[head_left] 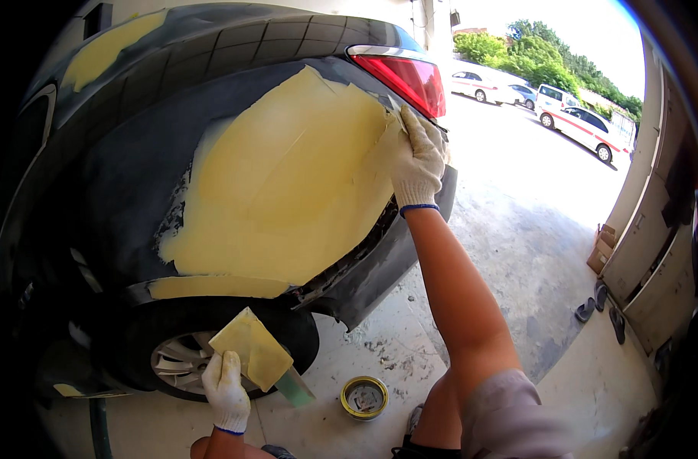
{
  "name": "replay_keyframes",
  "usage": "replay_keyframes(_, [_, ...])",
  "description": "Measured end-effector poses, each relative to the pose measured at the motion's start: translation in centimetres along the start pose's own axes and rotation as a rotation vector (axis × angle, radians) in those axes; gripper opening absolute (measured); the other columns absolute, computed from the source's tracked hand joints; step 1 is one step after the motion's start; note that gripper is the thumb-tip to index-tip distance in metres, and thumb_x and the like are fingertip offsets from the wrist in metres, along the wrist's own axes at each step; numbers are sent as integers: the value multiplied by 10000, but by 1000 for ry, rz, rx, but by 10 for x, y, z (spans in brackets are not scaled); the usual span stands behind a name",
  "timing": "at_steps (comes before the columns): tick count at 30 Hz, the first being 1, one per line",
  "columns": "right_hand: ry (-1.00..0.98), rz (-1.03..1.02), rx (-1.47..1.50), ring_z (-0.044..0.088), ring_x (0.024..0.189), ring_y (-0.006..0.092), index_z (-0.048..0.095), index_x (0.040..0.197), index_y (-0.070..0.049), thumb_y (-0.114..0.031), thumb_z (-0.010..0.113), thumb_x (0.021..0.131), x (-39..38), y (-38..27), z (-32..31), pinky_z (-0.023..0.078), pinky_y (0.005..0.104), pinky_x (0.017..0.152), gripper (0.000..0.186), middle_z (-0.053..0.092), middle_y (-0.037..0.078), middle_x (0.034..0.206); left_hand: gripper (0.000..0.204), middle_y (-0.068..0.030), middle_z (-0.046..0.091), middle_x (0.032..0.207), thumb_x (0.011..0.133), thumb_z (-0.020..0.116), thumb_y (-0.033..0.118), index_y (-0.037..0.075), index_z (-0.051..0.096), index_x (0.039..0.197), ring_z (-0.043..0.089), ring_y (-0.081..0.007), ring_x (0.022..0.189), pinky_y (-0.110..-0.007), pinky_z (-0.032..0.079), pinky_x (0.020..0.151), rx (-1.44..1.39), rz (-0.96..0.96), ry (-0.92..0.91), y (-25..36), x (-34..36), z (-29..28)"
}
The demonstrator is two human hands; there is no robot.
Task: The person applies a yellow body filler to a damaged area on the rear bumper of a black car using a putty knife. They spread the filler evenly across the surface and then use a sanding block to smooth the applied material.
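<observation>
Yellow filler (280,183) is spread on the car (119,153), a thin scraper (395,105) is gripped at its edge by the curled right hand (419,157), and a smeared board (249,346) is pinched by the left hand (226,389).

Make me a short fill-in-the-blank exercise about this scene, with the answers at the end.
1. The left hand and right hand both wear pale ____.
2. The flat, putty-smeared board is held by the ____ hand.
3. The large putty patch on the dark car is coloured ____.
4. The tail lamp is coloured ____.

Missing words: gloves; left; yellow; red.
</observation>
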State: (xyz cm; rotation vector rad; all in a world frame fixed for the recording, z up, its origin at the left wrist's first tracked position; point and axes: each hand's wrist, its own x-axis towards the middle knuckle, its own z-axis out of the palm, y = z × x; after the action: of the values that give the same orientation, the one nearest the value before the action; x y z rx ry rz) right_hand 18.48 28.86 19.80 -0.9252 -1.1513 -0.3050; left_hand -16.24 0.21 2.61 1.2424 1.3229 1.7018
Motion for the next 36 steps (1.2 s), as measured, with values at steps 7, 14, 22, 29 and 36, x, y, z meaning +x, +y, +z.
replay_keyframes(7, [-124,-83,-36,640,1227,341,809,1331,-209,-105,731,957,-61,16,3,499,453,1109,396,738,84,1249,283,-20,681,1099,1162,512,138,-67,673,1272,577,-74,966,-271,481,905,-40,-43,17,8,-2,2])
replay_keyframes(14, [-21,-24,-32,624,1256,349,787,1379,-215,-160,698,1020,12,23,23,468,466,1139,374,727,83,1294,362,-101,723,1248,1149,517,149,-101,647,1376,659,-139,1106,-307,511,1016,-97,-56,-41,4,-7,-3])
replay_keyframes(22, [-44,100,-55,602,1244,379,786,1372,-195,-107,741,976,-111,-57,35,483,486,1096,408,701,131,1298,390,-122,711,1314,1163,509,176,-96,599,1428,683,-188,1192,-344,535,1049,-213,-75,-77,9,-17,-14])
replay_keyframes(29, [-220,-38,-29,600,1270,403,729,1447,-186,-34,759,858,-222,-110,18,463,542,1129,609,668,147,1343,411,-89,680,1392,1172,527,259,-4,567,1485,681,-216,1244,-398,543,1088,-469,-112,-71,30,-18,6])
replay_keyframes(36, [-415,24,284,651,1200,370,743,1398,-123,80,742,865,-226,-157,-66,526,466,1062,570,699,149,1324,464,-114,668,1440,1196,444,388,92,540,1540,696,-255,1279,-459,600,1058,-1007,-300,-93,42,-11,16])
